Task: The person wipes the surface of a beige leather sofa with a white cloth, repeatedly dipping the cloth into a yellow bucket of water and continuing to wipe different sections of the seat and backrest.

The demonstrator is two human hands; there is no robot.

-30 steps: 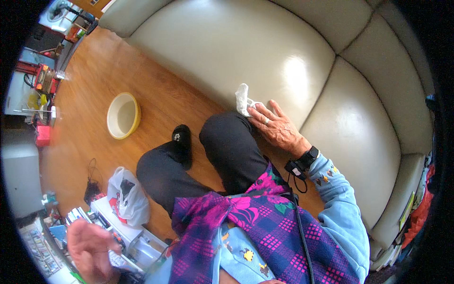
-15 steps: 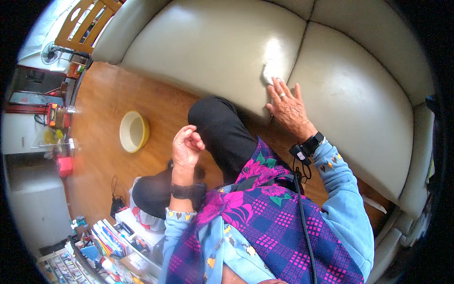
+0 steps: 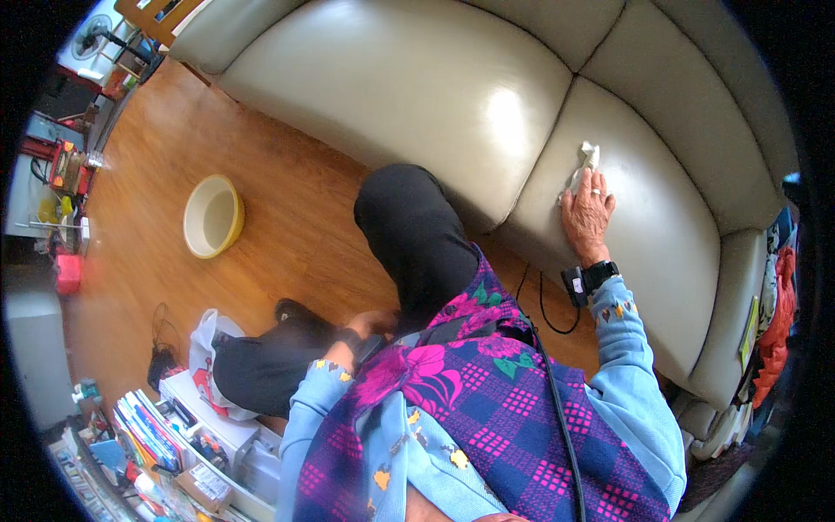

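White cloth under the right hand, shiny grey-beige sofa

So on my feed the crumpled cloth is on the sofa's right seat cushion, close to its seam edge. Right fingers are stretched out over it, covering most; just the ends poke out. Left hand is down between the black trousers' legs, fingers hidden, can't tell if they're open or closed. Round yellow basin on the wood-grain floor. Bottom-left clutter gets cut off by the lens rim.
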